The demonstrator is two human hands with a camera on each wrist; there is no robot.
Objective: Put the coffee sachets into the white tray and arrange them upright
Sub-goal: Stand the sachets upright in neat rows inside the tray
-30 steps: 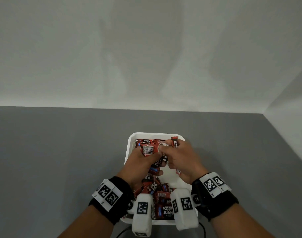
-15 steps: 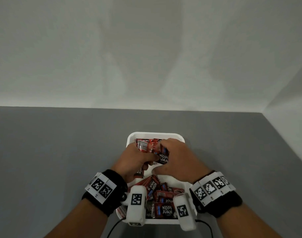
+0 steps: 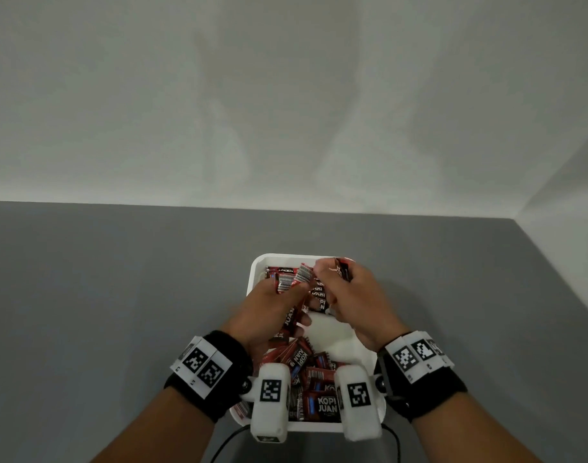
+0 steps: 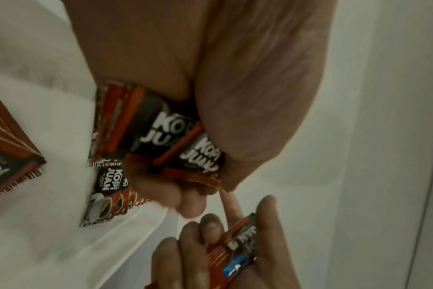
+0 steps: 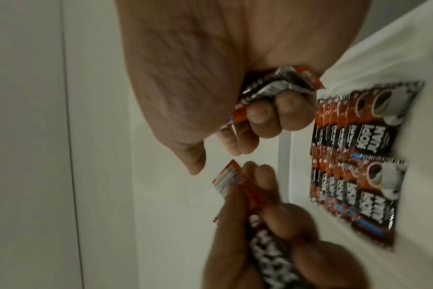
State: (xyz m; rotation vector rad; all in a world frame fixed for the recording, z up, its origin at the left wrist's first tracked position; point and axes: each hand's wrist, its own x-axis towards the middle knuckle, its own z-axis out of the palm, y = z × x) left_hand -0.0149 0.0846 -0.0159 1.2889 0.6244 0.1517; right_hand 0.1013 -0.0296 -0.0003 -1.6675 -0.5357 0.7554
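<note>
A: Where are the coffee sachets (image 3: 316,394)?

B: In the white tray (image 3: 256,267) — a loose heap of red-and-black packets marked "KOPI JUAN" fills its near end, lying flat and tilted over each other. At the far end a row of sachets (image 5: 354,140) stands on edge, packed face to face against the tray's wall.

A: And the hands?

B: Both are over the far half of the tray. The left hand (image 3: 269,315) has its fingers (image 4: 185,203) curled round a small bunch of sachets (image 4: 161,136); the left wrist view shows at least 2 printed faces overlapping in its grip, and from the head view their barcode ends stick up past the knuckles. The right hand (image 3: 356,305) has its fingers (image 5: 275,117) clamped on another sachet (image 5: 279,86), held just above the tray's far right corner. The 2 hands are just beside each other; I cannot tell whether they touch.

A: How many does the right hand hold?

B: I cannot tell — the views are blurred there.

A: What lies around the tray?

B: A grey counter (image 3: 119,295) carries it, with a pale wall (image 3: 286,95) behind and another wall at the right. Each wrist wears a black band (image 3: 219,372) with black-and-white square markers, and a white camera housing (image 3: 269,402) hangs below each wrist, over the near rim. A dark cable (image 3: 225,442) runs off the near edge.
</note>
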